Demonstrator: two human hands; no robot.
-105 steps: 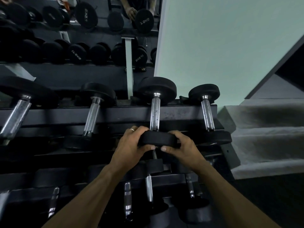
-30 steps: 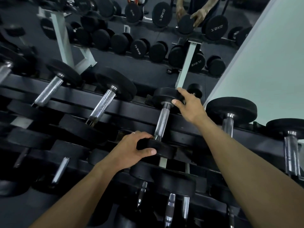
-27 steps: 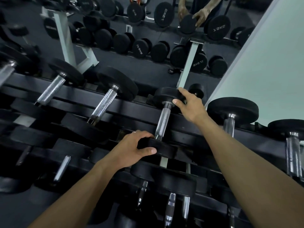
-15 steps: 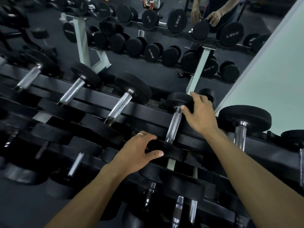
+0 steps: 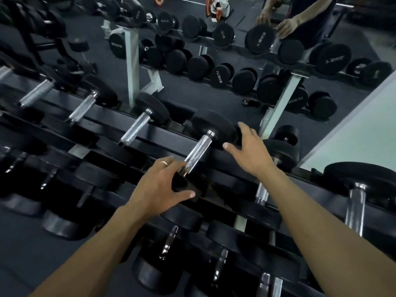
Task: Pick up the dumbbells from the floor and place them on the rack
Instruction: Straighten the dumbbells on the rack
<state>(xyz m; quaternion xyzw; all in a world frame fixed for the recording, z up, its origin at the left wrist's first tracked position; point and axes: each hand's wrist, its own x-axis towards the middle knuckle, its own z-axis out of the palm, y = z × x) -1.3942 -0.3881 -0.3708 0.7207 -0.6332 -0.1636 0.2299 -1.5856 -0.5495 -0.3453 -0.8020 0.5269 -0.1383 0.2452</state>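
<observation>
Left hand (image 5: 162,185) curls over the near black rubber head of the chrome-handled dumbbell (image 5: 198,151), thumb beneath and fingers on top, apparently steadying it in its cradle. That dumbbell lies on the top tier of the long black steel rack (image 5: 242,161), its handle running toward one o'clock from this hand. Right hand (image 5: 250,151) is spread and empty, fingers just beside the far head at its three o'clock, seemingly letting go now the weight looks seated. A ring (image 5: 164,163) shows on the left hand.
</observation>
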